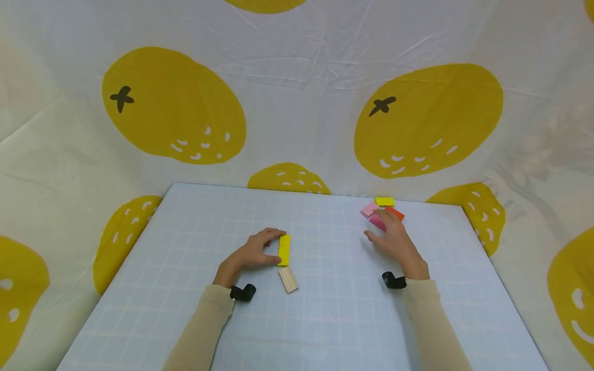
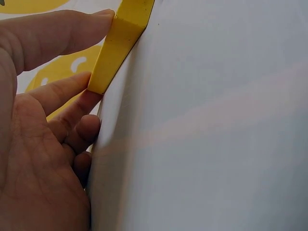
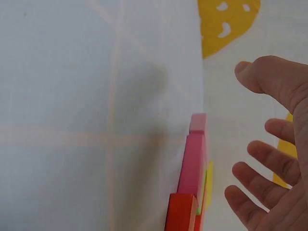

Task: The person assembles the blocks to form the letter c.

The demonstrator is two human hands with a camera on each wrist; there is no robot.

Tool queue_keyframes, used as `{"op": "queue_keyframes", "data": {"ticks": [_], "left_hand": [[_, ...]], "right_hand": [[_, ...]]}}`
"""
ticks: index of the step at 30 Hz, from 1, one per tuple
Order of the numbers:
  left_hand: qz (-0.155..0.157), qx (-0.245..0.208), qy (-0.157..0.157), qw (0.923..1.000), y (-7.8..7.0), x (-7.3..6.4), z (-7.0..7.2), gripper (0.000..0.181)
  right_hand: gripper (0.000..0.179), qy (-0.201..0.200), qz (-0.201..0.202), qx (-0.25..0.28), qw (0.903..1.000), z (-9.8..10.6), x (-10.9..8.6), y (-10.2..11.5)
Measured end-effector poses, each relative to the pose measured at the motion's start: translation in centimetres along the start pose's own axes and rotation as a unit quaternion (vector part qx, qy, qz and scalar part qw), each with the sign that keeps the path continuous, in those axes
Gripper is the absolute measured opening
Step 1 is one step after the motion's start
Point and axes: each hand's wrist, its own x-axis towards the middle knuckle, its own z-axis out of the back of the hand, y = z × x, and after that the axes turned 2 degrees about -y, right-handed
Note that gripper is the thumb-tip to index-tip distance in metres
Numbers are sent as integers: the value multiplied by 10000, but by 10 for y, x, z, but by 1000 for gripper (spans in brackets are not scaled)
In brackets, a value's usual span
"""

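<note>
My left hand (image 1: 250,253) pinches a yellow block (image 1: 284,250) by its two ends, left of the table's middle. In the left wrist view the thumb presses one end of the yellow block (image 2: 122,41), and the fingertips touch the other. Just below that block lies a plain wooden block (image 1: 289,280). My right hand (image 1: 394,241), fingers spread, hovers by a cluster at the far right, holding nothing. In that cluster are a dark pink block (image 3: 191,163), a light pink block (image 1: 369,209), a red block (image 3: 180,211) and another yellow block (image 1: 384,201). Fingers partly hide the cluster in the head view.
A pale blue checked cloth covers the table (image 1: 185,319). Behind it and at the sides hangs a white curtain (image 1: 301,113) with large yellow fruit prints. The block cluster sits near the table's far edge. Each wrist wears a black camera mount (image 1: 394,281).
</note>
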Motion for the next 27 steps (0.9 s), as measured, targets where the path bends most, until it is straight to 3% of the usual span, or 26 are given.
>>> {"op": "queue_keyframes", "data": {"ticks": [7, 20, 27], "left_hand": [[36, -31, 52, 10000, -1, 0, 0, 71], [50, -20, 40, 10000, -2, 0, 1, 71], [147, -66, 77, 9998, -3, -1, 1, 71]], "right_hand": [[75, -114, -83, -168, 9998, 10, 3, -17], [80, 111, -661, -65, 9977, 9, 3, -32], [77, 89, -573, -29, 9983, 4, 2, -35]]}}
